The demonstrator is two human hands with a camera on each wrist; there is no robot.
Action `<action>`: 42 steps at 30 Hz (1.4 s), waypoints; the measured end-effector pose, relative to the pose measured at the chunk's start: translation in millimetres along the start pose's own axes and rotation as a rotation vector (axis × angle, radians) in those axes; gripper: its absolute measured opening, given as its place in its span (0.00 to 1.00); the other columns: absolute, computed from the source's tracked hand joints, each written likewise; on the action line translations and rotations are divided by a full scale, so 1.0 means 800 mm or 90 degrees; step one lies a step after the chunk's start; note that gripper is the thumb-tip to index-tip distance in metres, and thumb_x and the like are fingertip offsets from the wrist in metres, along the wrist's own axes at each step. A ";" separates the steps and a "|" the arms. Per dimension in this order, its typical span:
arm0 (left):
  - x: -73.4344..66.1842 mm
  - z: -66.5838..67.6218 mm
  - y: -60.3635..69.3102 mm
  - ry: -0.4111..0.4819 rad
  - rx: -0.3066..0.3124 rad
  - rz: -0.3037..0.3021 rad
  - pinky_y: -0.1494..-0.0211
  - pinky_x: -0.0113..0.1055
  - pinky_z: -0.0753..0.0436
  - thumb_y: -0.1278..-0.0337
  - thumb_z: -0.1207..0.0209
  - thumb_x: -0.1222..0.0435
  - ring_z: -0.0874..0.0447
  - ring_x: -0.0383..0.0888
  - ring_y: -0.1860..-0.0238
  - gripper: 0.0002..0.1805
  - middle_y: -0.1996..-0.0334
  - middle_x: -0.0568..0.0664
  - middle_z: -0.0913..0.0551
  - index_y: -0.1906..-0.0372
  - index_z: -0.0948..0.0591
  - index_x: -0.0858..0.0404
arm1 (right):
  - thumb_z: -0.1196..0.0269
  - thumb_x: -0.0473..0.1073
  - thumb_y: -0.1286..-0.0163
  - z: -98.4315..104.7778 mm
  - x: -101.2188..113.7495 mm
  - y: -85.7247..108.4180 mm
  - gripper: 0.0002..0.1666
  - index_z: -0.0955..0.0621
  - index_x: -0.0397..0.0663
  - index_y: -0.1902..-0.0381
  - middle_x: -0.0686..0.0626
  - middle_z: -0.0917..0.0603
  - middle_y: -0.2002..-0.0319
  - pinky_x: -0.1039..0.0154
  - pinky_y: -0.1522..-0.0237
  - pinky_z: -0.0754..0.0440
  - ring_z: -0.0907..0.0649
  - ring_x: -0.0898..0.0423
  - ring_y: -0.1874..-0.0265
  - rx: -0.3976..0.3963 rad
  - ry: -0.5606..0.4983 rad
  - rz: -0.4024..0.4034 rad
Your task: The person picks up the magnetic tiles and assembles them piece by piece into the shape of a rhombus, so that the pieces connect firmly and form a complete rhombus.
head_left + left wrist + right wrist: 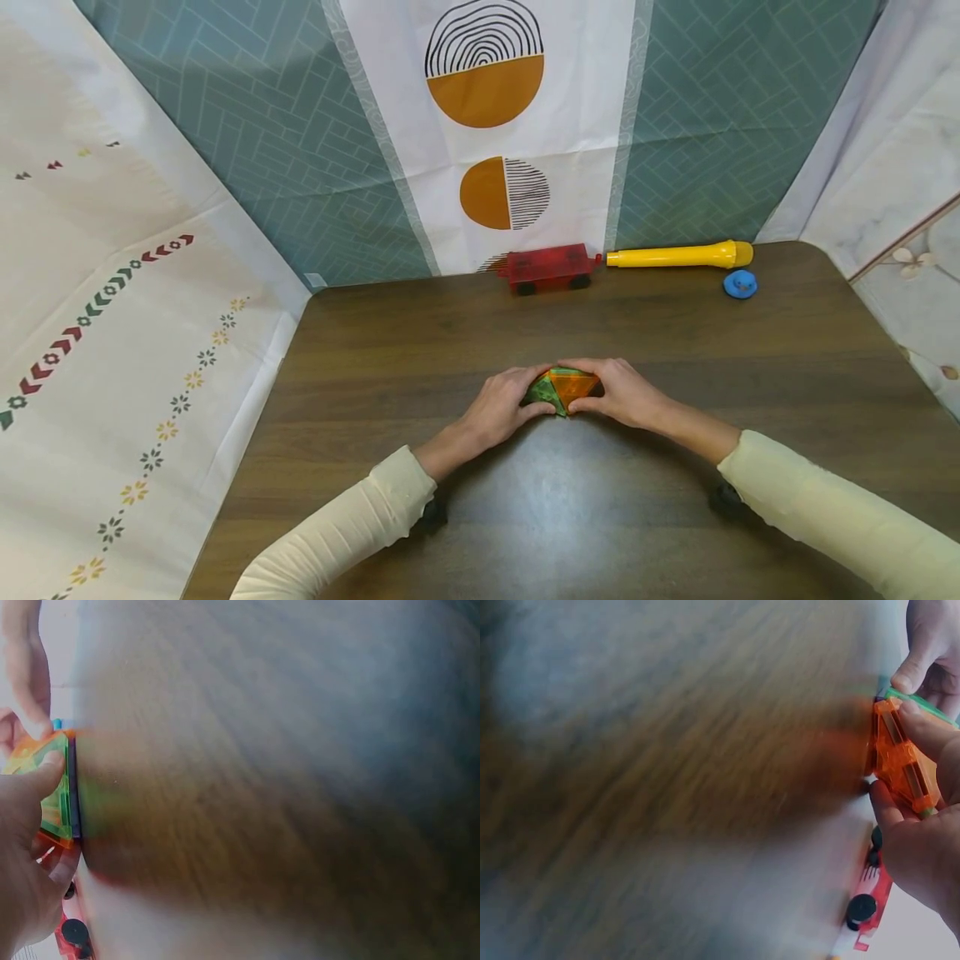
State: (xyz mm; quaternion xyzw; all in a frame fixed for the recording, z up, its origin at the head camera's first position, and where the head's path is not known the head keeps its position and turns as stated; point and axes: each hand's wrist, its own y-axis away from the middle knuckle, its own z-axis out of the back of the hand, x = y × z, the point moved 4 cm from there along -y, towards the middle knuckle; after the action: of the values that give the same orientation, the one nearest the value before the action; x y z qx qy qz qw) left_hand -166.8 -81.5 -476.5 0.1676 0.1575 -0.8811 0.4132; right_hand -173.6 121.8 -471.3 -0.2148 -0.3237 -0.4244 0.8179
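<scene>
Translucent magnetic tiles, one green [545,395] and one orange [573,384], lean together in a small tent-like or pyramid shape on the table. My left hand [504,406] grips the green side, its thumb low on the near face and its fingers over the top. From the other side my right hand [628,395] holds the orange side between thumb and fingers. The left wrist view has the thumb lying on the green tile [54,791]. In the right wrist view, the orange tile's ribbed edge [896,761] shows. The shape's far side is mostly hidden.
Along the back edge of the brown wooden table [420,333] stands a red toy wagon [549,264] with black wheels. A yellow toy microphone [675,255] lies to its right, with a blue rubber duck [740,284] in front. Patterned cloths hang behind and beside the table.
</scene>
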 end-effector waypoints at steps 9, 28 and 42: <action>0.000 -0.002 0.000 -0.003 0.021 -0.002 0.34 0.45 0.19 0.35 0.28 0.50 0.19 0.48 0.36 0.41 0.33 0.51 0.17 0.23 0.28 0.61 | 0.19 0.44 0.39 -0.003 -0.001 0.002 0.49 0.27 0.35 0.24 0.36 0.17 0.35 0.47 0.44 0.15 0.15 0.48 0.49 0.027 0.004 0.004; 0.004 -0.005 -0.004 -0.007 0.002 0.000 0.38 0.43 0.16 0.38 0.27 0.48 0.16 0.47 0.40 0.39 0.38 0.50 0.14 0.25 0.23 0.60 | 0.16 0.44 0.42 -0.011 0.003 -0.002 0.47 0.24 0.36 0.29 0.38 0.16 0.37 0.48 0.44 0.14 0.14 0.47 0.47 -0.007 0.007 0.015; 0.007 -0.006 -0.003 -0.014 0.011 -0.005 0.36 0.43 0.17 0.37 0.28 0.46 0.17 0.47 0.38 0.41 0.37 0.51 0.15 0.24 0.25 0.60 | 0.19 0.45 0.38 -0.007 0.002 0.001 0.49 0.28 0.35 0.25 0.35 0.19 0.35 0.44 0.42 0.16 0.15 0.45 0.45 0.026 0.012 0.023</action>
State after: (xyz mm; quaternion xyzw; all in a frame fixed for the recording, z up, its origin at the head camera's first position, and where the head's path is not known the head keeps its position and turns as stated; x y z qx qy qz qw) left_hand -171.5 -81.6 -482.6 0.1606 0.1460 -0.8858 0.4103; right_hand -170.6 117.7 -473.8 -0.2000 -0.3205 -0.4049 0.8327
